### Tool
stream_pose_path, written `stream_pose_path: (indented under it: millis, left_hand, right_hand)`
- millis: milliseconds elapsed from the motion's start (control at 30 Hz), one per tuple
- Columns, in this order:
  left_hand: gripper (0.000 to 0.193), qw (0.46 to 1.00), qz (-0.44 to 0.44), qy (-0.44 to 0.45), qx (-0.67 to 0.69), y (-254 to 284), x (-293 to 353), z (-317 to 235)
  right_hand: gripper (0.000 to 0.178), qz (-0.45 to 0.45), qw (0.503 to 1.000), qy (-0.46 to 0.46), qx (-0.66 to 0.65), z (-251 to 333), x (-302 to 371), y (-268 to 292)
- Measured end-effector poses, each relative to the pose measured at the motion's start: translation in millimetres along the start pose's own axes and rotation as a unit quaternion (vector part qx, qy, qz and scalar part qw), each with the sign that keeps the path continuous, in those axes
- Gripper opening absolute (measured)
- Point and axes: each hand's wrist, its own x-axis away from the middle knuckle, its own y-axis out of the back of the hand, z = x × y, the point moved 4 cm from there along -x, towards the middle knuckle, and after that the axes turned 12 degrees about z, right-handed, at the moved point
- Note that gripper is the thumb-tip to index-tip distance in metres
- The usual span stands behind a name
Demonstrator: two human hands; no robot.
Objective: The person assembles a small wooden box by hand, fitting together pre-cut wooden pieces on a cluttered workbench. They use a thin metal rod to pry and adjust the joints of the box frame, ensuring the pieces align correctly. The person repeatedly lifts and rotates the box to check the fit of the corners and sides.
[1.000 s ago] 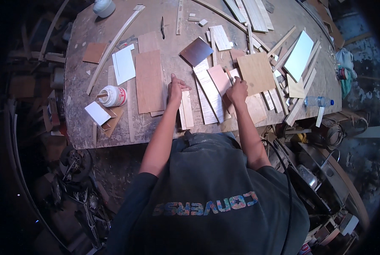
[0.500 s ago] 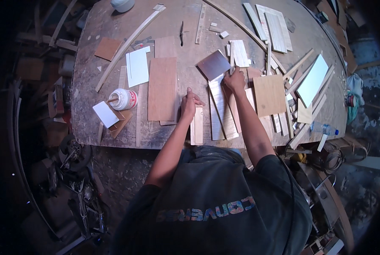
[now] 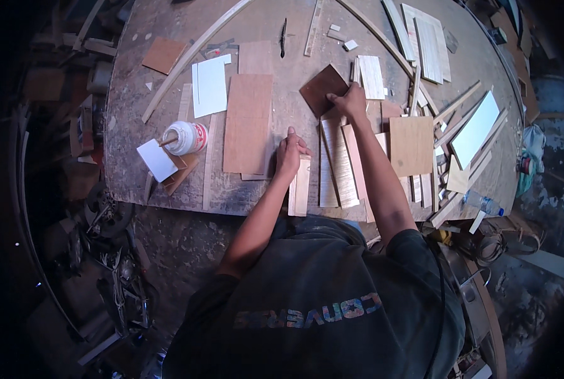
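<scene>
My right hand (image 3: 353, 104) is closed at the right edge of a dark brown square panel (image 3: 322, 90), its thumb lying over the panel's face. Under that forearm are long pale grained strips (image 3: 330, 170), set side by side at a slight angle. My left hand (image 3: 291, 155) curls around the far end of a narrow light wood piece (image 3: 300, 189) by the table's near edge; its fingertips are partly hidden. Left of this hand lies a reddish-brown board (image 3: 248, 123), overlapping another board.
On the left stand an open white glue tub (image 3: 184, 139) with a stick in it and a small white-topped block (image 3: 157, 160). Loose offcuts, a square plywood piece (image 3: 411, 146), a white panel (image 3: 473, 129) and a plastic bottle (image 3: 483, 203) crowd the right of the worktable (image 3: 168, 183).
My right hand has shifted onto the dark brown panel's edge, and the panel's face has lost its bright sheen. My left hand stays at the narrow wood piece. The whole view has shifted slightly.
</scene>
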Motion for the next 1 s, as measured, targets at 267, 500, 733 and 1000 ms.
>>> stream_pose_path:
  millis: [267, 500, 733, 1000]
  left_hand:
    - [0.079, 0.999, -0.015, -0.019, 0.039, 1.5, -3.5, 7.1]
    - [0.079, 0.998, -0.056, -0.038, 0.006, 1.4, -4.4, 4.5]
    - [0.076, 1.000, -0.023, -0.003, -0.006, 1.2, -3.1, 2.6]
    - [0.080, 0.999, -0.028, -0.042, -0.007, 3.4, -9.4, 7.7]
  right_hand:
    - [0.023, -0.036, 0.859, 0.178, -0.478, 19.5, 92.9, 44.1]
    - [0.028, -0.073, 0.941, 0.179, -0.277, 28.5, 220.1, 39.8]
    - [0.023, -0.103, 0.951, 0.178, -0.232, 24.3, 240.6, 33.2]
    - [0.031, -0.003, 0.927, 0.228, -0.298, 21.9, 249.4, 1.7]
